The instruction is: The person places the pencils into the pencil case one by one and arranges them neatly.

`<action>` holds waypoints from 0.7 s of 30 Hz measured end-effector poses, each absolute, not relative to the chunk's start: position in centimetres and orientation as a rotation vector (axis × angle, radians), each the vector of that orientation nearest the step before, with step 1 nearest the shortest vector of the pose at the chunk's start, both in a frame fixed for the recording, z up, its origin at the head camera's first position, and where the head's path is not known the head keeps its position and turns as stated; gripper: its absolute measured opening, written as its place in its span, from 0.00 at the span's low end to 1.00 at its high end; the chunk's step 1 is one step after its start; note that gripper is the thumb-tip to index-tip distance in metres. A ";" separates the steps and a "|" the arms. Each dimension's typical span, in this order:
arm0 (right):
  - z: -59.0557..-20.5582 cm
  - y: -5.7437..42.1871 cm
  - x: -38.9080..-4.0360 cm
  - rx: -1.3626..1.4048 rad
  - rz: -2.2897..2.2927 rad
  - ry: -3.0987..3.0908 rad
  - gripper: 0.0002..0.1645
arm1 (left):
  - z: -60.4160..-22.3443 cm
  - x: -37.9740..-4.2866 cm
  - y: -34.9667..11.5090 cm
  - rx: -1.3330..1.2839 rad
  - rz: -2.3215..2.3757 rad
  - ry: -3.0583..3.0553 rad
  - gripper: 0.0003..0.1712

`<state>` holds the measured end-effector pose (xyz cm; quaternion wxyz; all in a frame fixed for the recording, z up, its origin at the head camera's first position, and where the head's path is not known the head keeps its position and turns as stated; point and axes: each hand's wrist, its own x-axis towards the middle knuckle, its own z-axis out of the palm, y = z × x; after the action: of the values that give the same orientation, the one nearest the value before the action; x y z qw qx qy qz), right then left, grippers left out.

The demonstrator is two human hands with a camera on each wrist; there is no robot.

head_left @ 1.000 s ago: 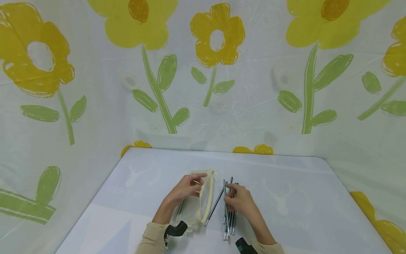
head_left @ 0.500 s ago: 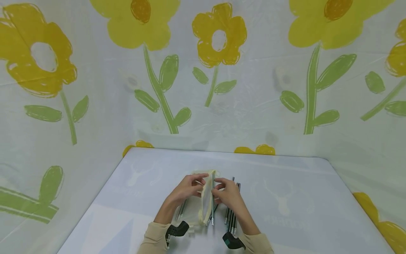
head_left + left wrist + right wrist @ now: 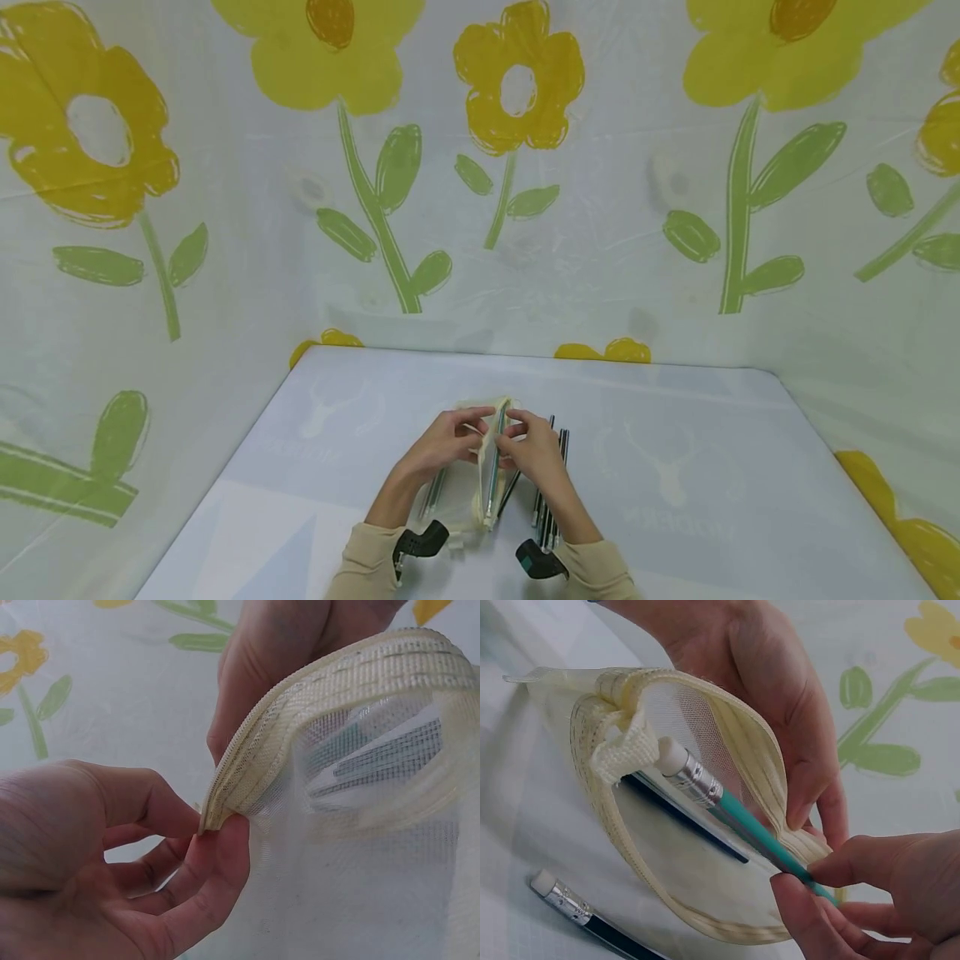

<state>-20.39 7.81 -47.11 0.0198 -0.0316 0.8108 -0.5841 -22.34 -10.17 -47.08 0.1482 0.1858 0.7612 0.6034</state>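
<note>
A cream mesh zipper pouch (image 3: 352,682) lies on the table with its mouth spread wide. My left hand (image 3: 442,442) pinches the zippered edge between thumb and fingers. In my right hand (image 3: 534,454) a teal pencil (image 3: 746,829) is pinched between thumb and fingertips. The pencil slants across the pouch's mouth, its white eraser end near the folded zipper end in the right wrist view. A dark pencil (image 3: 694,821) shows inside the pouch. Through the mesh, the left wrist view shows blurred dark and teal pencil shapes.
Several dark pencils (image 3: 541,510) lie in a loose bunch beneath and beside the right forearm. One loose pencil (image 3: 607,937) rests just outside the pouch. The white table (image 3: 697,442) meets a flower-printed curtain (image 3: 585,225) at its back and sides.
My right hand has come left from the pencil bunch with one pencil, which has turned and gone into the pouch's mouth. My left hand stays on the pouch edge.
</note>
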 end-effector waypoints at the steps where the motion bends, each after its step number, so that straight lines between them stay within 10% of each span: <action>1: -47.1 7.8 -20.4 -0.098 -1.814 2.516 0.32 | -47.1 -22.4 -10.2 0.534 1.734 2.192 0.29; 21: -47.0 7.7 -20.3 -0.101 -1.867 2.458 0.32 | -47.4 -22.6 -10.2 0.525 1.728 2.194 0.30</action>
<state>-20.33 7.72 -47.03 0.0266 -0.0327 0.7956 -0.6044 -22.57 -10.21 -47.45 0.1495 0.1827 0.7635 0.6012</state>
